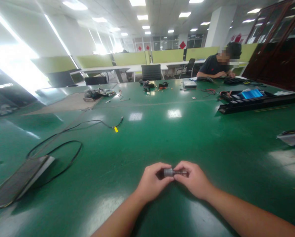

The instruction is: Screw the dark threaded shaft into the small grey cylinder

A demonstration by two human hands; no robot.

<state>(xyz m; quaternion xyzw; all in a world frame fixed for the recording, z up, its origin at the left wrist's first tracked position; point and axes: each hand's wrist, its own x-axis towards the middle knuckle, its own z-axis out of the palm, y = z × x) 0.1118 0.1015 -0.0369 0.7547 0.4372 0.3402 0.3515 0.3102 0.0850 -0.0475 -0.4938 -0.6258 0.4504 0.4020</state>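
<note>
your two bare hands meet over the near part of the green tabletop (147,141), a little right of the middle of the view, with a small metal cylinder with a narrow ridged shaft (168,172) held between them. the piece lies roughly level, its thick grey body to the left and its thin shaft to the right.

your left hand (153,182) curls in from the left, index finger along the far side and thumb along the near side, closed on the thick body with only the part's width between them. your right hand (193,179) mirrors it, thumb and index finger drawn close together around the shaft, near where it joins the body. the fingertips of both hands nearly meet at that joint; the other fingers are mostly hidden behind.

your left forearm (124,212) rises from the bottom edge, slanting inward to the right; your right forearm (238,205) comes in from the lower right corner at a flatter slant. you cannot tell from this view whether either hand rests on the surface.

well off to your left lies a looped black cable (81,146) with a yellow tag (116,129).
</note>
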